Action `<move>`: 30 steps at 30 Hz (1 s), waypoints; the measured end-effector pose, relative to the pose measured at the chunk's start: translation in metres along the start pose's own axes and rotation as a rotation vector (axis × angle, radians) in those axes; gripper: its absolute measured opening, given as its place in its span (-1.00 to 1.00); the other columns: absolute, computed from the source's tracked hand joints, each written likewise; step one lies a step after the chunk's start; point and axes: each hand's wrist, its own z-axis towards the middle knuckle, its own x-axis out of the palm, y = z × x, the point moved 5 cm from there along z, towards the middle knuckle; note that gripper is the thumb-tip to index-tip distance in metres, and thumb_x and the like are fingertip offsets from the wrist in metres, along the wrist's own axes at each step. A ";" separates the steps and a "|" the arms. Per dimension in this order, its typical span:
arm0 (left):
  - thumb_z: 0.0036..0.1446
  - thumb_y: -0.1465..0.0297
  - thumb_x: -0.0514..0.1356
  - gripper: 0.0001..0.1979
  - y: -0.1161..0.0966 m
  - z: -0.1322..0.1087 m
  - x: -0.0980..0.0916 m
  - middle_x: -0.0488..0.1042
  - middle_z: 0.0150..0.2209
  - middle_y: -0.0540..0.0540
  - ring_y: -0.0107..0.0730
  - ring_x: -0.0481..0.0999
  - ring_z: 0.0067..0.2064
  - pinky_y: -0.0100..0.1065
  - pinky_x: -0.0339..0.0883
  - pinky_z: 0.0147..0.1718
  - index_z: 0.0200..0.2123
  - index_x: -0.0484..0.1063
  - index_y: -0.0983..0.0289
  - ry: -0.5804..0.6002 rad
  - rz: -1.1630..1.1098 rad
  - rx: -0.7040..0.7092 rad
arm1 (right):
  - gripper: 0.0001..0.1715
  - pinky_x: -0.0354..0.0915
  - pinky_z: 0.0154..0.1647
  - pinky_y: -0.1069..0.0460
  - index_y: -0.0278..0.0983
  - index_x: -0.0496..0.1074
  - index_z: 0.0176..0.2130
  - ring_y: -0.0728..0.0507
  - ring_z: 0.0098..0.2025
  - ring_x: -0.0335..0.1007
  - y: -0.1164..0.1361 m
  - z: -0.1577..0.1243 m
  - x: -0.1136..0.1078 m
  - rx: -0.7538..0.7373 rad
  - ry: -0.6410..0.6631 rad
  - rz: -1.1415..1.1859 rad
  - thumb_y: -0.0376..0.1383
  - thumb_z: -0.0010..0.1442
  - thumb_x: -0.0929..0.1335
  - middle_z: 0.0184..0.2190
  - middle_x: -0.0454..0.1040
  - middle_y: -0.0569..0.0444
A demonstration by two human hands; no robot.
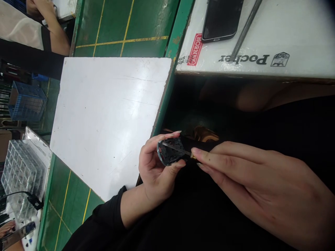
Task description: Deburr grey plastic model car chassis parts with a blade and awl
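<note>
My left hand point(157, 167) is closed around a small, hollow black plastic part point(171, 151) with a shiny, see-through-looking rim; index finger and thumb grip opposite sides. My right hand point(261, 181) pinches a thin metal blade tool point(176, 147) near its brass-coloured collar. The blade lies across the part's hollow, its tip near the rim; whether it touches is hard to tell. Fingers cover the rest of the tool. Both hands are over my dark clothing, just off the edge of a white board point(110, 122).
A smartphone point(222, 19) and a grey metal rod point(246, 29) lie on a printed white box point(300, 38). Beneath the board is a green table point(123, 28) with yellow lines. Stacked clear compartment trays point(22, 177) and a blue crate point(27, 101) stand left. A co-worker's arm point(56, 33) shows at upper left.
</note>
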 end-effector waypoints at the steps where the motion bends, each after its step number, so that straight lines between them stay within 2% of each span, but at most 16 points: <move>1: 0.44 0.33 0.59 -0.40 0.000 0.000 0.000 0.70 0.32 0.19 0.00 0.76 0.35 0.11 0.66 0.39 0.45 0.55 0.11 0.001 0.001 -0.004 | -0.56 0.76 -0.15 0.05 -0.10 0.69 0.35 -0.18 0.05 0.87 -0.001 0.000 -0.001 -0.007 -0.005 0.012 -0.44 0.69 0.39 0.13 0.84 0.06; 6: 0.43 0.34 0.59 -0.40 0.001 -0.002 0.000 0.70 0.32 0.18 -0.01 0.76 0.34 0.08 0.66 0.39 0.44 0.56 0.11 0.000 -0.014 -0.029 | -0.62 0.74 0.04 0.10 -0.11 0.70 0.32 -0.08 -0.04 0.84 -0.003 0.004 -0.003 0.008 0.022 0.079 -0.40 0.68 0.43 0.03 0.84 0.15; 8: 0.44 0.34 0.59 -0.40 0.001 -0.002 0.000 0.69 0.32 0.18 -0.01 0.76 0.34 0.09 0.66 0.39 0.44 0.56 0.11 0.001 -0.021 -0.036 | -0.61 0.73 -0.04 0.10 -0.10 0.70 0.32 -0.06 -0.10 0.82 -0.003 0.006 -0.003 0.015 0.030 0.083 -0.40 0.68 0.42 -0.01 0.83 0.16; 11: 0.44 0.33 0.59 -0.40 -0.001 -0.001 0.001 0.69 0.32 0.19 0.02 0.76 0.34 0.13 0.67 0.38 0.44 0.55 0.11 0.011 -0.001 -0.021 | -0.58 0.71 -0.14 0.06 -0.08 0.70 0.34 -0.10 -0.09 0.83 -0.004 0.006 -0.005 0.002 0.021 0.090 -0.41 0.69 0.40 0.01 0.82 0.13; 15: 0.44 0.34 0.59 -0.40 -0.005 0.002 0.001 0.70 0.31 0.21 0.02 0.77 0.33 0.09 0.69 0.35 0.45 0.55 0.12 0.031 0.033 0.014 | -0.59 0.73 -0.07 0.05 -0.08 0.69 0.35 -0.11 -0.07 0.84 -0.005 0.003 -0.006 0.018 0.030 0.090 -0.38 0.68 0.43 0.04 0.83 0.13; 20: 0.44 0.36 0.58 -0.40 -0.005 0.003 0.002 0.70 0.31 0.20 -0.02 0.77 0.33 0.03 0.69 0.35 0.45 0.57 0.13 0.031 0.013 -0.002 | -0.57 0.71 -0.14 0.01 -0.05 0.69 0.37 -0.14 -0.06 0.83 -0.005 0.004 -0.006 0.007 0.014 0.078 -0.38 0.68 0.42 0.04 0.83 0.11; 26: 0.44 0.38 0.58 -0.41 -0.003 0.002 0.002 0.70 0.30 0.21 -0.01 0.76 0.34 0.03 0.68 0.37 0.44 0.58 0.15 0.036 -0.025 -0.022 | -0.60 0.68 -0.19 0.05 0.01 0.71 0.33 -0.08 -0.17 0.79 -0.007 0.006 -0.007 0.045 0.041 0.081 -0.34 0.67 0.45 -0.07 0.81 0.20; 30: 0.43 0.40 0.58 -0.42 -0.003 0.004 0.003 0.70 0.29 0.21 -0.01 0.76 0.34 0.03 0.69 0.36 0.42 0.58 0.15 0.045 -0.030 -0.030 | -0.60 0.69 -0.15 0.05 0.02 0.72 0.30 -0.09 -0.12 0.81 -0.007 0.008 -0.008 0.050 0.035 0.073 -0.36 0.68 0.43 -0.03 0.82 0.19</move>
